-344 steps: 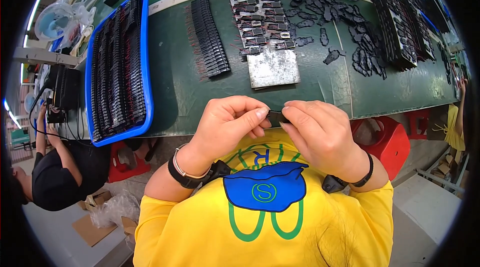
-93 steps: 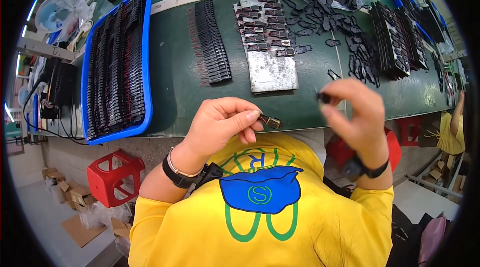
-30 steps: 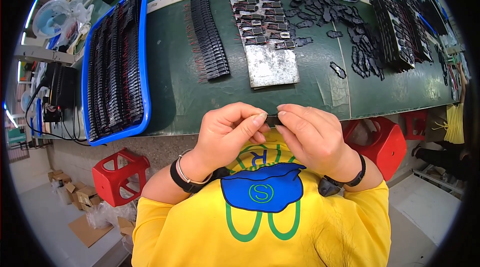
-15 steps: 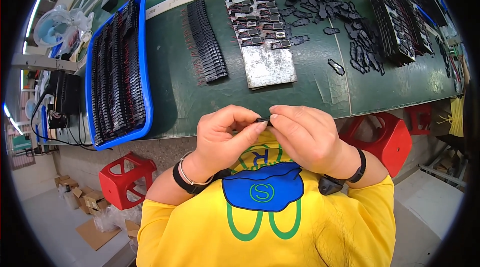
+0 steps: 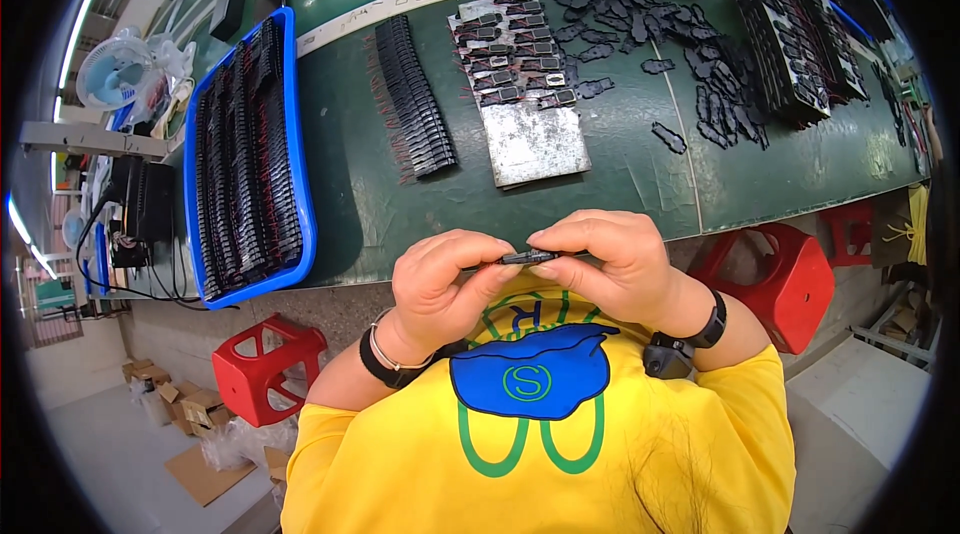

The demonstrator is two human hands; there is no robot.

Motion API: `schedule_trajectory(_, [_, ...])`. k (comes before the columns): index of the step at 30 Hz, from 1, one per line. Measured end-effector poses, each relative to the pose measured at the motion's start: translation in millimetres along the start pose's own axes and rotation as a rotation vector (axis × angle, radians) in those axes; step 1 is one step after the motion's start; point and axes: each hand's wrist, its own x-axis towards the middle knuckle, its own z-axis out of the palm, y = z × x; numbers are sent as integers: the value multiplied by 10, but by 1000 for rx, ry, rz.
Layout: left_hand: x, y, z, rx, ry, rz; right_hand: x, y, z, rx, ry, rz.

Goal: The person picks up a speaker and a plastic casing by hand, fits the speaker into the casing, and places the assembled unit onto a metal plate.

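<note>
Between my two hands, in front of my chest, is a small black plastic part [image 5: 527, 257], long and thin, seen edge-on. My left hand [image 5: 448, 274] pinches one end of it between thumb and fingers. The other end is pinched by my right hand [image 5: 610, 259]. Just beyond my hands, on the green table, lies a metal plate [image 5: 538, 149] with small black parts with red wires [image 5: 520, 64] set in rows on its far portion. A curved row of stacked black parts [image 5: 415, 99] with red wires stands to the left of the plate.
A blue tray [image 5: 309, 224] full of black wired parts sits at the table's left. Loose flat black pieces [image 5: 720, 94] are scattered on the right of the green table [image 5: 620, 179], near stacked loaded plates [image 5: 785, 54]. Red stools [image 5: 265, 369] stand below the table edge.
Both hands have drawn slightly apart and lower, and the black part now shows longer between them. My view has shifted a little.
</note>
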Motion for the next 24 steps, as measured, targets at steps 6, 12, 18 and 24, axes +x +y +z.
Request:
schedule_trajectory(6, [47,-18,-18,87,-34,115,6,22,-3,-66,25,-87])
schedule_trajectory(12, [82,-50,-19,49,-69,166,21,65,19,-90,43,-198])
schedule_trajectory(18, [37,-57,-5,-19,-112,56,24,56,31,-137,58,-228])
schedule_trajectory(24, [80,-25,-29,-96,-134,7,10,61,12,-130,48,-246])
